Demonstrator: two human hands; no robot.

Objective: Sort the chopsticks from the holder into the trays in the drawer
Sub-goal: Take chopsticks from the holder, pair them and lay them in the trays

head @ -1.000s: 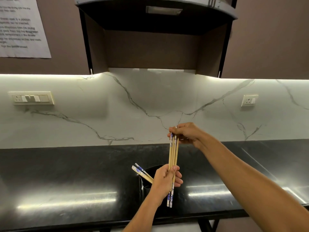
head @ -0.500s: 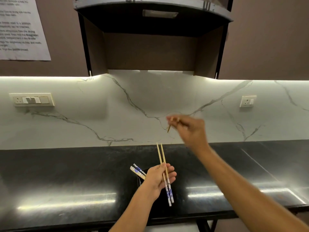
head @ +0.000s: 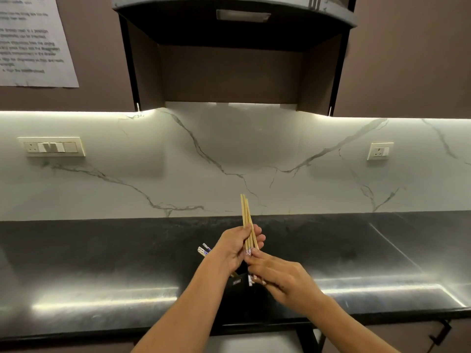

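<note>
Chopsticks (head: pixel 246 217) are standing upright in a bundle above the black countertop (head: pixel 102 250), over the dark holder (head: pixel 237 289); the left hand (head: pixel 235 248) is gripping their middle with curled fingers; the right hand (head: pixel 283 276) is pinching their patterned lower ends; spare chopsticks (head: pixel 204 249) are leaning out of the holder.

The left hand (head: pixel 235 247) gripped a bundle of pale wooden chopsticks (head: pixel 246 217) upright above the black holder (head: pixel 238 285). The right hand (head: pixel 283 276) pinched their blue-patterned lower ends, over the dark stone counter (head: pixel 102 263).
</note>
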